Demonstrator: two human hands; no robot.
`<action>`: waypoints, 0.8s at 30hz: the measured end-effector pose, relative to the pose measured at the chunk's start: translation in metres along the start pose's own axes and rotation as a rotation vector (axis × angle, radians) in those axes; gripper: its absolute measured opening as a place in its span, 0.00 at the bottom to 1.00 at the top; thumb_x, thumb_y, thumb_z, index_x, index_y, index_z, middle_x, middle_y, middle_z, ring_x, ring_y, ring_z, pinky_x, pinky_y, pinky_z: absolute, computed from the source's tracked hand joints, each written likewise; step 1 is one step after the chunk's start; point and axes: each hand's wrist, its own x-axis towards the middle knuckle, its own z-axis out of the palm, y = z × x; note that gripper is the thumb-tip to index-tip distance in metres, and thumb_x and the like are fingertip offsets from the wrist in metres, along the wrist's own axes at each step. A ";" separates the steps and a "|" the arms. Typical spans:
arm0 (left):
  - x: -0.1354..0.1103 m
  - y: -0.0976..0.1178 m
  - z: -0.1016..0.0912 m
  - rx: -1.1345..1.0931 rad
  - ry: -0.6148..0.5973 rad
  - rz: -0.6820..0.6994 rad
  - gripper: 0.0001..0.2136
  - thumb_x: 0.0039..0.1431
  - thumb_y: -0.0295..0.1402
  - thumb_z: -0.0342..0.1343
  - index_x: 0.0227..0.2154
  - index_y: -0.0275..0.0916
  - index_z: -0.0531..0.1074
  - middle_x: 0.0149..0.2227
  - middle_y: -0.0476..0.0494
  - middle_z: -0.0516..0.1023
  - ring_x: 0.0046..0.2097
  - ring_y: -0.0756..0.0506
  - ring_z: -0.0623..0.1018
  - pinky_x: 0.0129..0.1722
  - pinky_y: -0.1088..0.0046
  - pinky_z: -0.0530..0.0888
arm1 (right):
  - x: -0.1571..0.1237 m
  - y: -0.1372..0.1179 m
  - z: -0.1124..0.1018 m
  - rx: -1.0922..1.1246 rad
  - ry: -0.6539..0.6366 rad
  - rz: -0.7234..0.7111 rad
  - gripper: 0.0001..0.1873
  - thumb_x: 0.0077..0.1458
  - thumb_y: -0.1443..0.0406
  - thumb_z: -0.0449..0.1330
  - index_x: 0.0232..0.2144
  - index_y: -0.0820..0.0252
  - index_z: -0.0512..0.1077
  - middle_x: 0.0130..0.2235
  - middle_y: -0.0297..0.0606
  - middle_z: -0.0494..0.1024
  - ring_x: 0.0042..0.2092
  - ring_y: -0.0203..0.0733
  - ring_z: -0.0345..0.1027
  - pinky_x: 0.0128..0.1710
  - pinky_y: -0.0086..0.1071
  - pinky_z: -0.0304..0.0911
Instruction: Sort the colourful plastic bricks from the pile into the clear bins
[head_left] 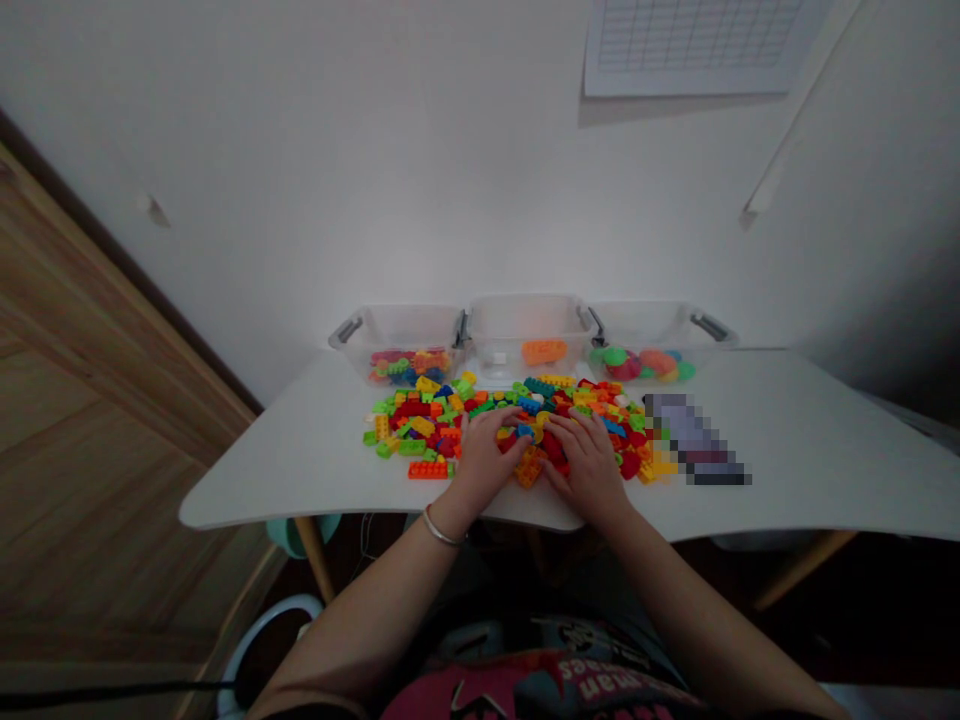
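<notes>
Squarely held the left hand (pixel 487 450) palm-down on the bricks (pixel 442 415), near the middle of the front edge of the table (pixel 810 450), fingers loosely spread and nothing clasped in them. Held the right hand (pixel 590 462) just beside it, likewise flat and open on the pile, fingertips touching red and blue pieces. Could not tell whether the thumbs touched. Wore a bracelet (pixel 439 528) on the left wrist. Had the pile spread over the table's middle, from close to the front edge back to three clear bins along the rear edge. Saw mixed bricks in the left bin (pixel 390 335), an orange piece and a white one in the middle bin (pixel 521 318), and round green, red and orange pieces in the right bin (pixel 660 325). Found one orange brick (pixel 427 470) at the pile's front left, nearest the edge. Made out only a blurred patch (pixel 697 440) just right of the pile.
</notes>
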 end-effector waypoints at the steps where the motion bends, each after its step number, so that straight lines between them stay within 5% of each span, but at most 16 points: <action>1: -0.003 0.003 0.001 -0.017 -0.003 -0.005 0.18 0.57 0.33 0.60 0.50 0.44 0.71 0.45 0.44 0.81 0.52 0.40 0.75 0.63 0.49 0.57 | 0.001 0.000 -0.001 0.013 0.001 -0.016 0.23 0.59 0.58 0.56 0.55 0.58 0.68 0.55 0.44 0.74 0.60 0.52 0.60 0.63 0.53 0.50; 5: -0.013 0.010 0.007 -0.029 -0.032 -0.032 0.20 0.57 0.35 0.61 0.53 0.45 0.70 0.46 0.44 0.80 0.54 0.39 0.74 0.64 0.47 0.56 | 0.004 -0.003 -0.001 0.067 -0.046 -0.027 0.18 0.59 0.62 0.56 0.52 0.57 0.71 0.49 0.43 0.78 0.50 0.47 0.69 0.53 0.44 0.62; 10: -0.018 0.005 0.011 0.094 -0.043 0.054 0.19 0.60 0.37 0.57 0.54 0.40 0.69 0.52 0.39 0.77 0.56 0.40 0.73 0.60 0.55 0.66 | 0.004 -0.004 0.000 0.046 -0.120 0.006 0.17 0.59 0.65 0.56 0.50 0.56 0.73 0.42 0.40 0.80 0.43 0.46 0.71 0.47 0.41 0.63; 16: -0.034 -0.002 0.014 0.459 -0.081 0.198 0.26 0.61 0.45 0.53 0.60 0.40 0.65 0.60 0.37 0.70 0.65 0.33 0.61 0.66 0.44 0.51 | 0.005 0.000 0.004 0.007 -0.089 0.123 0.18 0.57 0.62 0.57 0.49 0.58 0.74 0.41 0.43 0.80 0.45 0.49 0.69 0.49 0.43 0.62; 24: -0.036 -0.010 0.024 0.568 -0.058 0.181 0.31 0.62 0.52 0.48 0.62 0.39 0.62 0.63 0.34 0.65 0.67 0.32 0.58 0.66 0.42 0.47 | 0.005 0.002 0.005 0.035 -0.013 0.231 0.18 0.55 0.62 0.57 0.48 0.58 0.75 0.42 0.43 0.80 0.46 0.50 0.68 0.50 0.44 0.62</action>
